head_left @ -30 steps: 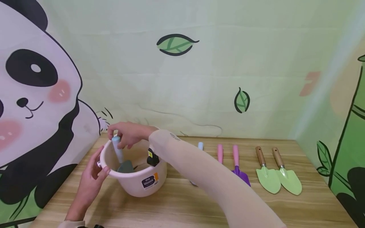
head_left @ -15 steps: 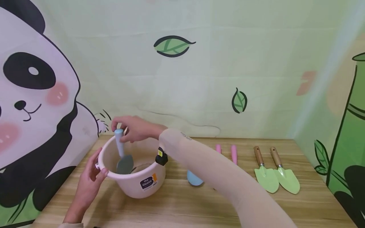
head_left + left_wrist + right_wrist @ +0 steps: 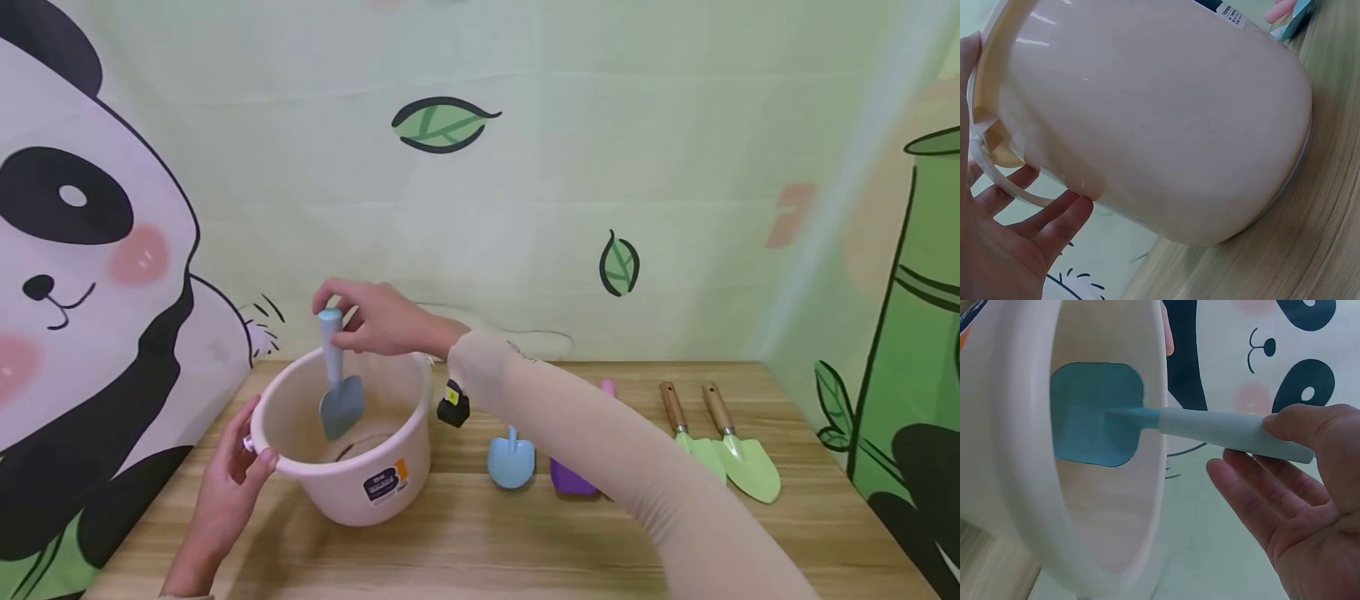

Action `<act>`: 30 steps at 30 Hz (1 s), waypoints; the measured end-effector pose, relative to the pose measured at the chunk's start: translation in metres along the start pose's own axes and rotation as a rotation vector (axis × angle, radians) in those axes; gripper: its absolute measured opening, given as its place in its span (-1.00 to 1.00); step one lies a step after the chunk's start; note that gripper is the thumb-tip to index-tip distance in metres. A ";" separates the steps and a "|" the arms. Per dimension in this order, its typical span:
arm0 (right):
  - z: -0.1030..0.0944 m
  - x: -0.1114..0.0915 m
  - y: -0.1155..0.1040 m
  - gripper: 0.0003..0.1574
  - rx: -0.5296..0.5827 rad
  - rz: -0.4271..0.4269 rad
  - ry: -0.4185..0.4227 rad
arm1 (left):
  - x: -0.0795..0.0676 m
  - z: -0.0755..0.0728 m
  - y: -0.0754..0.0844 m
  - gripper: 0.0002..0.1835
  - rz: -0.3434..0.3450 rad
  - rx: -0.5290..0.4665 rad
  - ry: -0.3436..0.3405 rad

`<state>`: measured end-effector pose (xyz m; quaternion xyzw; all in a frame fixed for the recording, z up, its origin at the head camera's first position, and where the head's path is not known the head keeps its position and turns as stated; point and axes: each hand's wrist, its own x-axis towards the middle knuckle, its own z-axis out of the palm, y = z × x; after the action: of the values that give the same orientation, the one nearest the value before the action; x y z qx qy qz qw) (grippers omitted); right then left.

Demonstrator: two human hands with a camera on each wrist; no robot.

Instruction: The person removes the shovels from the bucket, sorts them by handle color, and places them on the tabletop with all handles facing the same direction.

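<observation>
A pale pink bucket [image 3: 322,492] stands on the wooden table at the left. My left hand [image 3: 232,479] grips its rim at the left side, thumb over the edge; in the left wrist view, that hand's fingers [image 3: 1063,219] lie by the bucket's handle loop. Over the bucket, my right hand [image 3: 378,317] pinches a light blue garden trowel [image 3: 341,408] near the end of its handle. The trowel hangs blade down, its blade within the bucket's mouth. In the right wrist view, the thumb and fingers hold the handle's end [image 3: 1285,447]. A dark curved line shows on the bucket's bottom.
Right of the bucket lie a second light blue trowel [image 3: 512,464], a purple blade [image 3: 573,479] partly behind my right sleeve [image 3: 570,442], and two green trowels [image 3: 753,473] with wooden handles. A printed panda cloth [image 3: 525,208] hangs behind the table.
My right hand has risen and moved right, lifting the light blue trowel higher out of the bucket. The left hand stays on the rim. The sleeve has uncovered the second blue trowel's blade.
</observation>
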<state>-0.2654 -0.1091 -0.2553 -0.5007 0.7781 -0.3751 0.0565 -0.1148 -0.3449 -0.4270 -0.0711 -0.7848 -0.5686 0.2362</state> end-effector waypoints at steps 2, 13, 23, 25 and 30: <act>-0.005 -0.003 -0.001 -0.61 0.010 -0.014 0.027 | 0.000 0.000 0.000 -0.24 0.004 -0.001 0.003; -0.024 -0.015 -0.002 -0.57 -0.042 -0.068 0.132 | 0.001 0.000 0.002 -0.24 -0.024 0.065 -0.003; -0.038 -0.025 -0.006 -0.54 -0.018 -0.062 0.190 | 0.002 0.001 0.002 -0.24 -0.017 0.061 -0.001; -0.041 -0.026 -0.005 -0.54 -0.004 -0.062 0.201 | 0.002 0.001 0.002 -0.24 -0.017 0.069 -0.002; -0.048 -0.031 -0.005 -0.54 0.019 -0.060 0.225 | 0.000 0.001 0.003 -0.25 -0.020 0.082 -0.002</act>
<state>-0.2686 -0.0590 -0.2271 -0.4777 0.7607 -0.4378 -0.0377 -0.1140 -0.3425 -0.4249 -0.0540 -0.8085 -0.5381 0.2322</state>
